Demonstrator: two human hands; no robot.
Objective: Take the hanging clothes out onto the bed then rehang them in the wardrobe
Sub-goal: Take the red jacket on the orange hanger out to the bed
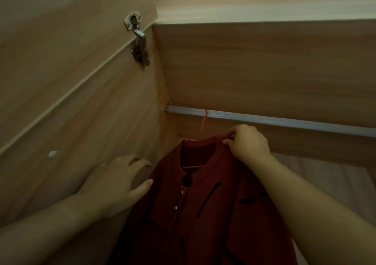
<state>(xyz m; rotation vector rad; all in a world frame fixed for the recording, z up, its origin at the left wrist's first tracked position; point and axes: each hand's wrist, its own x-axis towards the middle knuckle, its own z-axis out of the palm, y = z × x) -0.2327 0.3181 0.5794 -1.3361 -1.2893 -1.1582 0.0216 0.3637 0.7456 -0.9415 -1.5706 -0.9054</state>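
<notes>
Red cardigan [213, 214]: on a thin orange hanger [204, 122] hooked over the silver rail [284, 120], at the wardrobe's [264, 71] left end.
Right hand [249, 142]: reaching in from near right, thumb and fingers pinching the cardigan's collar.
Left hand [116, 181]: fingers spread, holding nothing, just left of the cardigan.
Hinge [139, 40]: metal, far upper left.
</notes>
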